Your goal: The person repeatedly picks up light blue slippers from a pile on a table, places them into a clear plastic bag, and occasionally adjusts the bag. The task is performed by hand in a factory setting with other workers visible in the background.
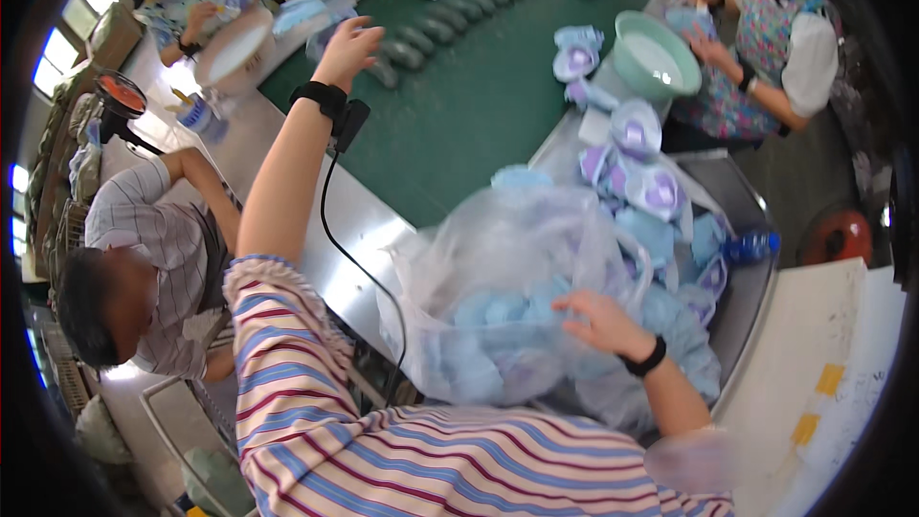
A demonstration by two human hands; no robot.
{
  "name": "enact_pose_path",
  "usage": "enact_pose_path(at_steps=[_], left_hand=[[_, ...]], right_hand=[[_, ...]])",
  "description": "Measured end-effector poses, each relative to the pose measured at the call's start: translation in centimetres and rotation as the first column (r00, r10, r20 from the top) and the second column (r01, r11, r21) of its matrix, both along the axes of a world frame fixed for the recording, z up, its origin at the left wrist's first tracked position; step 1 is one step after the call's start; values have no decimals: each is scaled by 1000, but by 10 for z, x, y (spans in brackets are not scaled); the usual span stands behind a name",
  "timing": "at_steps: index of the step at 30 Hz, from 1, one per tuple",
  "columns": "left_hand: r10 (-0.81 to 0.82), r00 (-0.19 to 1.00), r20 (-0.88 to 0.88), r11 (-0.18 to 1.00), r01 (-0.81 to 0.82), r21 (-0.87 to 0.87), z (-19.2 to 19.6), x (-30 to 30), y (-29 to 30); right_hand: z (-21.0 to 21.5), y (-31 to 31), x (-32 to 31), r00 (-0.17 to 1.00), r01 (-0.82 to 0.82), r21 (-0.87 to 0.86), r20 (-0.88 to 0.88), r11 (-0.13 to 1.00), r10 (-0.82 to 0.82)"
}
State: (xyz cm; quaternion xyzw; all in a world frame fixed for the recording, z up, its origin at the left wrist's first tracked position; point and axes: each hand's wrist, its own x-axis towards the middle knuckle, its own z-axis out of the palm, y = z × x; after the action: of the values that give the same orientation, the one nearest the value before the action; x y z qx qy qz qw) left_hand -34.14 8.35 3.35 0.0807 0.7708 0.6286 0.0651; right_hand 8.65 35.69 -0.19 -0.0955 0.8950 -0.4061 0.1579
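Note:
My left hand [351,50] reaches far out over the left edge of a green conveyor belt [431,153], its fingers apart and slightly bent. Beside it lie light blue pieces [304,13] and the near end of a row of dark, shoe-shaped lasts [407,56]. Close in front of me, a clear plastic bag [536,230] bulges with light blue pieces. Over its right side is my right hand [608,325], fingers spread with nothing visible in them; whether it touches the bag I cannot tell. Blue-and-purple shoe uppers [656,190] are heaped right of the bag.
Across the belt on the right, a person works by a pale green basin [656,56]. Another, at far left, has a pinkish basin [235,50]. A third person [158,268] sits at my left. A blue bottle [753,247] lies by the heap. A black cable [359,263] hangs from my left wrist.

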Motion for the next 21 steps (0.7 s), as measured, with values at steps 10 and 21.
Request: enact_pose_path(at_steps=[10, 21], left_hand=[[-908, 330, 259, 15, 641, -767, -55, 356, -6], [-550, 785, 286, 687, 620, -379, -75, 388, -30]], right_hand=[[-42, 23, -14, 993, -119, 491, 81, 863, 91], [-32, 31, -56, 883, -459, 353, 280, 815, 376]])
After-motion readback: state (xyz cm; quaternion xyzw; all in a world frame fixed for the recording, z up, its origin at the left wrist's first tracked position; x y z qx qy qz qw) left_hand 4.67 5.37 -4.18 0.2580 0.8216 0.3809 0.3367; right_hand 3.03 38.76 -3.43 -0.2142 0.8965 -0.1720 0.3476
